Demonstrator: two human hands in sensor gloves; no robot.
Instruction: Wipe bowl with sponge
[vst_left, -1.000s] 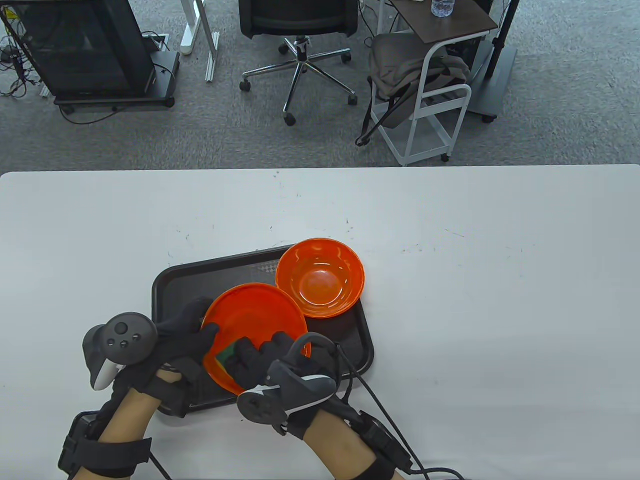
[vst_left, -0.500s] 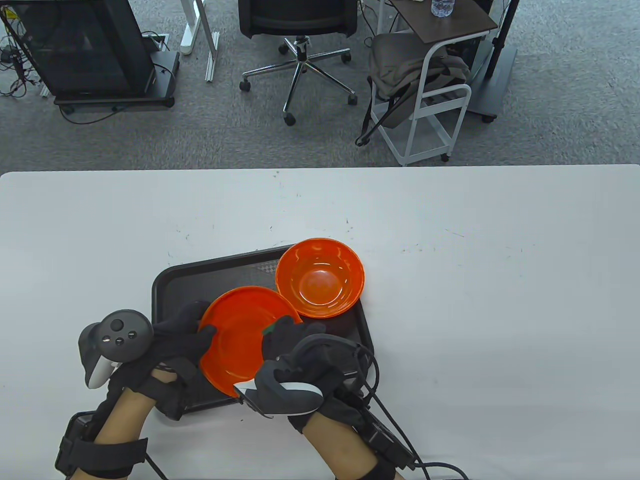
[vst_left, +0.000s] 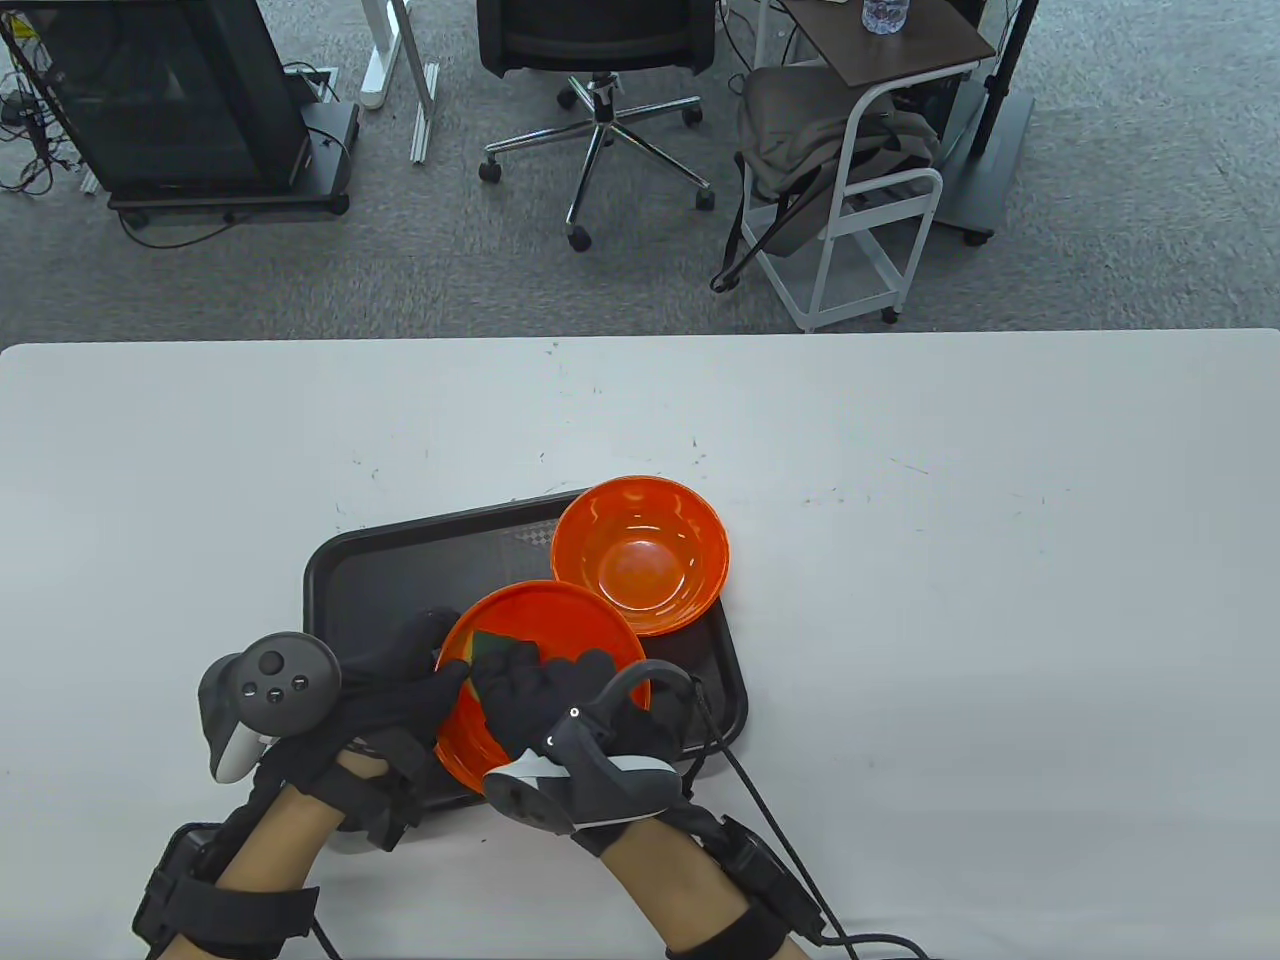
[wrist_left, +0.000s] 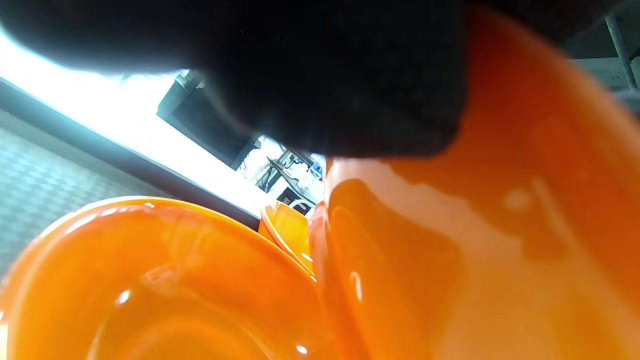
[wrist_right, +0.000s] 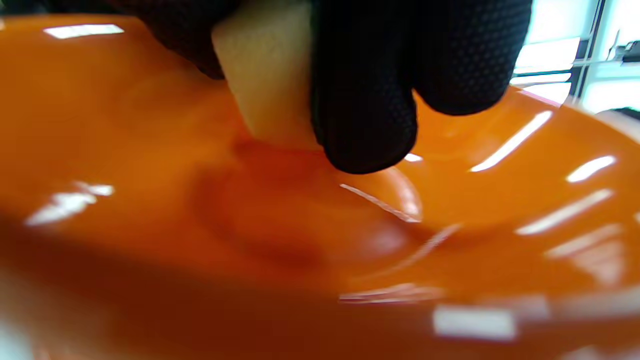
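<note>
My left hand (vst_left: 410, 680) grips the left rim of a tilted orange bowl (vst_left: 570, 625) over the black tray (vst_left: 380, 570). My right hand (vst_left: 545, 690) holds a green-and-yellow sponge (vst_left: 490, 650) and presses it against the inside of that bowl. In the right wrist view the pale sponge (wrist_right: 270, 75) sits between my fingertips (wrist_right: 365, 120) on the orange bowl wall (wrist_right: 300, 225). In the left wrist view my glove (wrist_left: 325, 75) covers the held bowl's rim (wrist_left: 500, 225). A second orange bowl (vst_left: 640, 555) stands upright on the tray's far right corner.
The tray lies near the front of a white table (vst_left: 950, 560). The second bowl also shows in the left wrist view (wrist_left: 150, 285), close under the held one. An office chair (vst_left: 600, 60) and a white cart (vst_left: 860, 200) stand beyond the table's far edge.
The held bowl and my left hand have shifted right. My right hand has swept the sponge from the bowl's right side to its upper left inside.
</note>
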